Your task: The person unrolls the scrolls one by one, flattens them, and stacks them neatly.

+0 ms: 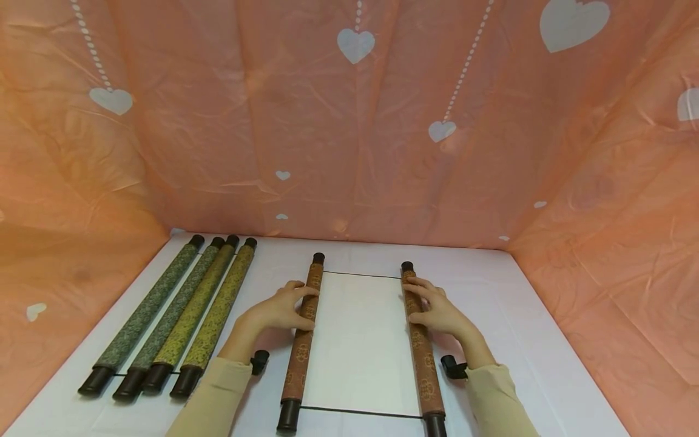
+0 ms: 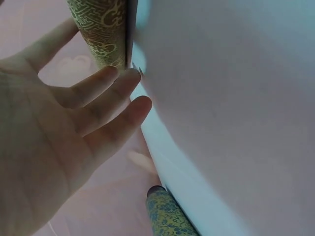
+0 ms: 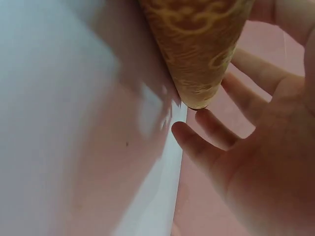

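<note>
A brown patterned scroll lies partly unrolled on the white table, its blank white sheet (image 1: 360, 340) stretched between a left roll (image 1: 300, 358) and a right roll (image 1: 425, 364), both with dark end knobs. My left hand (image 1: 278, 309) has its thumb and fingertips against the left roll from the outer side. Across from it, my right hand (image 1: 442, 309) lays thumb and fingers over the right roll. Each wrist view shows the fingers spread and only slightly bent: the left hand's fingertips (image 2: 135, 93) and the right hand's fingertips (image 3: 184, 130) stand beside the patterned roll.
To the left lie a green-patterned scroll (image 1: 147, 312) and a yellow-green one (image 1: 221, 309), each a pair of rolls with dark knobs. Orange cloth (image 1: 349, 152) with white hearts encloses the back and sides of the table (image 1: 546, 376). A dark band sits at each wrist.
</note>
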`<control>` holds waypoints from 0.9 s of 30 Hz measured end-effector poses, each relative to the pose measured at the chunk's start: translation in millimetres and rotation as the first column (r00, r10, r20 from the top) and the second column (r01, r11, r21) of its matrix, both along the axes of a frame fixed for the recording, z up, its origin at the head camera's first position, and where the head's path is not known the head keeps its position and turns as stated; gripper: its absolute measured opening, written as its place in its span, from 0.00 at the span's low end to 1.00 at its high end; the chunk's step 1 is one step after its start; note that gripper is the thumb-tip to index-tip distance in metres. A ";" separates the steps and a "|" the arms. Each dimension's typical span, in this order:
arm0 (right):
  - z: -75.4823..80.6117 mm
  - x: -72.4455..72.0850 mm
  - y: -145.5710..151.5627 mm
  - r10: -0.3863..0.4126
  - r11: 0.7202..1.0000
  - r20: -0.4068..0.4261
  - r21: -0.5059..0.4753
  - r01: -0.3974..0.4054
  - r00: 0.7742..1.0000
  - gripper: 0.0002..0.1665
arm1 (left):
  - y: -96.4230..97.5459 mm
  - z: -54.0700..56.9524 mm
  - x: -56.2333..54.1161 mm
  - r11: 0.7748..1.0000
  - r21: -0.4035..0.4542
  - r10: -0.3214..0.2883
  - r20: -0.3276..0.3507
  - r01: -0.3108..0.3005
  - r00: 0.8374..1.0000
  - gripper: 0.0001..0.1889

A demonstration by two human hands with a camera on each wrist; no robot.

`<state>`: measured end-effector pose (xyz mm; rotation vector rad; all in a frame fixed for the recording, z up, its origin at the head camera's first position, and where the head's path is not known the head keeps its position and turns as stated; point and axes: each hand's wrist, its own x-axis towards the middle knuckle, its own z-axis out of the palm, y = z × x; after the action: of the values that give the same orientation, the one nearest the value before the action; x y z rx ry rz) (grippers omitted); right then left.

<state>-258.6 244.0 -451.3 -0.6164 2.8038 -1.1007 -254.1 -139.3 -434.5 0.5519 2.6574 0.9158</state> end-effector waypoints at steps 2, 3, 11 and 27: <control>0.8 -0.5 1.1 0.007 1.000 0.002 -0.003 -0.007 1.000 0.41 | -1.1 0.0 0.7 1.000 -0.022 -0.003 0.003 0.003 1.000 0.38; 0.9 -1.0 1.7 0.009 1.000 0.007 -0.005 -0.009 1.000 0.42 | -1.2 0.1 2.0 1.000 -0.027 -0.001 0.004 0.001 1.000 0.38; -5.0 5.6 15.6 0.046 0.999 0.005 -0.014 -0.046 0.999 0.37 | -1.3 -11.9 12.2 0.999 -0.018 0.028 -0.038 -0.029 0.999 0.35; -3.4 16.0 24.4 -0.024 0.994 -0.150 0.100 0.039 0.988 0.36 | -10.2 -0.1 9.9 0.997 -0.079 0.018 -0.071 -0.023 0.997 0.32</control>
<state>-242.6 268.4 -454.7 -0.6729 2.9835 -0.9450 -244.2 -149.5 -434.5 0.5488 2.7535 0.8061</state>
